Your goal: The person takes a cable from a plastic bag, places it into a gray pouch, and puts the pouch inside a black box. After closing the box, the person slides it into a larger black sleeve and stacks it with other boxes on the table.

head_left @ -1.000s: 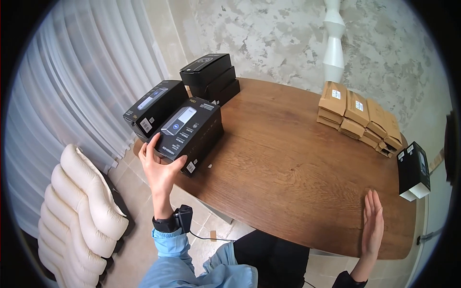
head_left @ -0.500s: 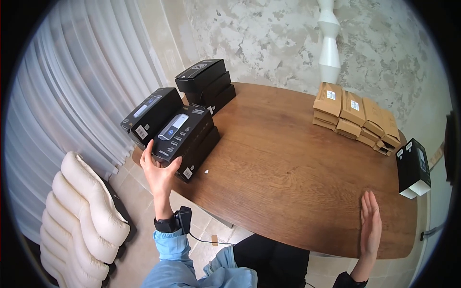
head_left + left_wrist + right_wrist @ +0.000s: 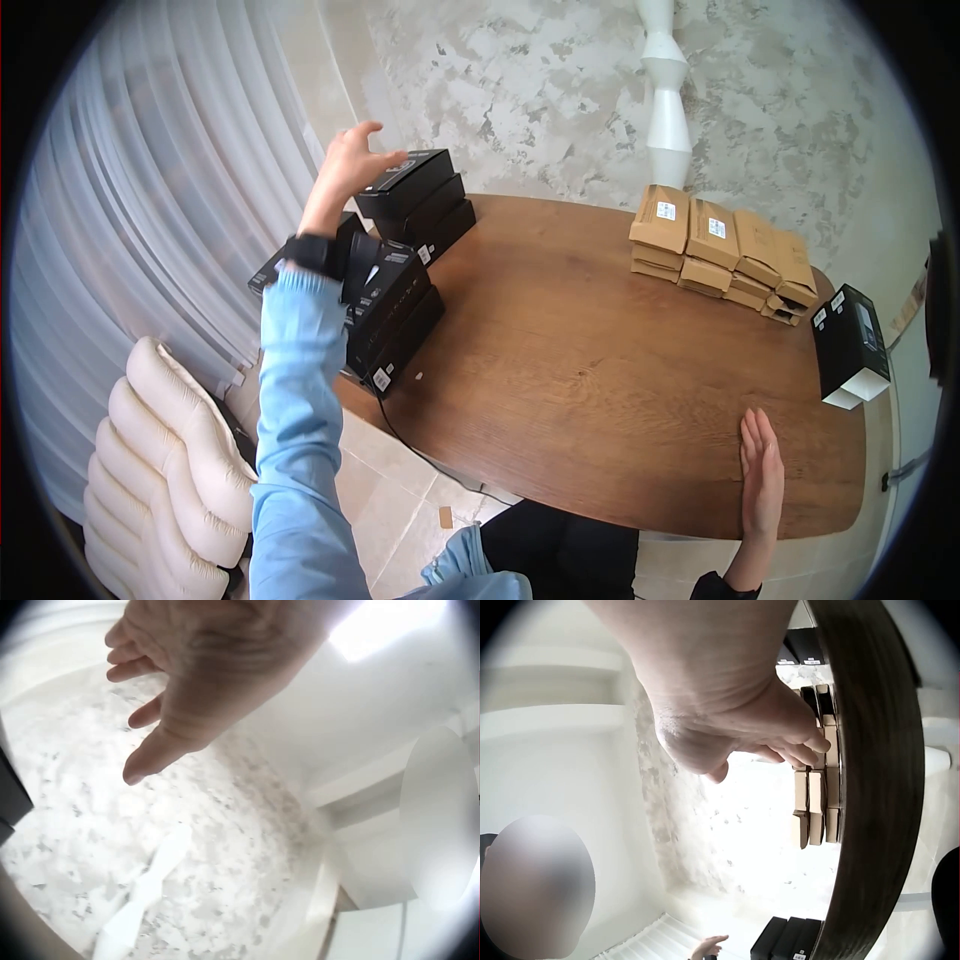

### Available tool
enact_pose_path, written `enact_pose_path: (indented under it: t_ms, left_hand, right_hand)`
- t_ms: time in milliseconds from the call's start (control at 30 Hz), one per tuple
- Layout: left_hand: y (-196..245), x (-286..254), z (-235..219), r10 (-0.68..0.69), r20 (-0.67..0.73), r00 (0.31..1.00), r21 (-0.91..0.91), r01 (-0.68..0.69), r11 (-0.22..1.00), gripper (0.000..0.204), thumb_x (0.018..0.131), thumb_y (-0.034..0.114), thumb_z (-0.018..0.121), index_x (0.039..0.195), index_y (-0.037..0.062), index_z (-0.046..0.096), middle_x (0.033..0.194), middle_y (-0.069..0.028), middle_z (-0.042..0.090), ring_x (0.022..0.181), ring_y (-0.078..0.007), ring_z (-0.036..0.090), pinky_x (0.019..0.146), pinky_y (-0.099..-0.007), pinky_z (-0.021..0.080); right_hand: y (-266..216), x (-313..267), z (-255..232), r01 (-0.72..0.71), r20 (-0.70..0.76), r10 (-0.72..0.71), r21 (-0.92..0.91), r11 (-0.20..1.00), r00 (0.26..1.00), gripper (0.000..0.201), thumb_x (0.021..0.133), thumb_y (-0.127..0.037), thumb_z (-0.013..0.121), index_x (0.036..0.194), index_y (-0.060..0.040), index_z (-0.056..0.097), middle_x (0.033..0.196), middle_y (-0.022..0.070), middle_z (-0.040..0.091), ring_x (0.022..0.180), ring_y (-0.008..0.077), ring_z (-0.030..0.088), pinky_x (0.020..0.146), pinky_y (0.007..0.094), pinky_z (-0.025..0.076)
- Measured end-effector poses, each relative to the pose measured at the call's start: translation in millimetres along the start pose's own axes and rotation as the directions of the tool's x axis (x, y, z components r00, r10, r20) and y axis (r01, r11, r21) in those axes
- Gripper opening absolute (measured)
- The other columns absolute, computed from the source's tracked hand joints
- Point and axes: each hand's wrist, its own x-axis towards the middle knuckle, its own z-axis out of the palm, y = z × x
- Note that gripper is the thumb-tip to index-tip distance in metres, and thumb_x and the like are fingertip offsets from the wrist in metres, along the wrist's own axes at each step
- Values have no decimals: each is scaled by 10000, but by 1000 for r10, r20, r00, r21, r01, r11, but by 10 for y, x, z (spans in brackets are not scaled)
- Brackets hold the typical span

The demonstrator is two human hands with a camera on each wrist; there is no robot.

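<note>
In the head view my left hand (image 3: 348,168) is raised, fingers spread and holding nothing, beside the top of the back stack of black boxes (image 3: 425,215). The left wrist view shows the same hand with its fingers loosely bent and nothing against them. Under my left forearm stands the nearer stack of black boxes (image 3: 405,315), partly covered by the sleeve. Another black box (image 3: 262,278) is mostly hidden behind the wrist. My right hand (image 3: 763,485) stays near the front right of the table (image 3: 590,400), fingers straight and together, holding nothing.
Brown cardboard boxes (image 3: 715,245) are stacked in a row at the back right. Black boxes with white ends (image 3: 850,345) stand at the right edge. A small white scrap (image 3: 418,376) lies by the near stack. A cable (image 3: 425,455) hangs from my left wrist.
My left hand has let go of the top box of the near stack and moved up and away toward the back stack. The right hand has hardly moved.
</note>
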Motion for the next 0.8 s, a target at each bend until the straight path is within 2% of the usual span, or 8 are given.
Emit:
enact_pose_path:
  t_ms: [133,267,333,467,533,633,700,800]
  left_hand:
    - [-742,500,591,-233,196,953,222,188,957,806,564,458,820,1159,-31,585,1114,-224,627,1085,-343,584,946,-370,436]
    - [-1107,543,1031,-337,179,924,254,287,923,922,514,515,846,1219,-1,550,1301,-390,398,1296,-517,275,1065,-510,242]
    - [-1145,568,1070,-315,203,927,188,279,942,948,505,524,848,1255,39,533,1317,-449,300,1291,-547,219,1066,-529,228]
    - [-1245,644,1098,-339,363,868,56,343,938,889,505,473,845,1245,71,562,1270,-327,456,1236,-441,370,1051,-471,297]
    - [-1135,554,1079,-377,217,900,102,364,926,820,497,443,831,1184,57,608,1203,-266,548,1223,-394,413,1002,-424,370]
    - [-851,443,841,-290,189,938,73,281,957,640,485,379,796,972,-14,666,922,-183,664,895,-288,632,784,-358,501]
    - [-883,504,869,-225,126,966,-95,237,967,641,488,281,791,1030,-24,635,907,-177,668,853,-264,641,753,-349,506]
    - [-531,626,758,-88,181,980,-74,103,992,713,475,250,777,1110,-28,610,938,-179,676,862,-258,650,789,-327,507]
  right_hand:
    - [-147,-112,-107,-28,-83,27,-10,1000,996,613,996,-374,335,1435,38,217,1479,200,274,1393,281,239,1133,377,147]
    - [-239,-238,-393,-30,-154,22,-44,999,988,623,992,-390,336,1439,30,219,1480,201,272,1391,280,242,1132,380,144]
    - [-280,-295,-534,-36,-213,17,-85,996,977,656,983,-437,339,1445,13,219,1485,191,269,1394,275,238,1132,385,131]
    - [-355,-364,-710,-8,-277,-22,-106,994,961,655,981,-445,338,1451,-4,218,1490,186,262,1400,270,224,1136,388,109]
    - [-325,-353,-794,-12,-319,-25,-114,993,947,664,977,-462,339,1450,-10,225,1488,173,274,1392,268,244,1134,388,134]
    - [-361,-278,-873,1,-373,-11,-26,1000,928,610,973,-404,410,1426,-15,289,1448,161,352,1322,262,370,1084,381,281]
    - [-437,-162,-865,46,-469,-4,79,996,883,542,964,-322,473,1391,-9,352,1378,154,446,1208,249,498,999,364,405]
    - [-514,38,-1024,140,-590,29,239,961,807,416,953,-273,507,1259,7,472,1163,147,571,963,253,621,816,371,527]
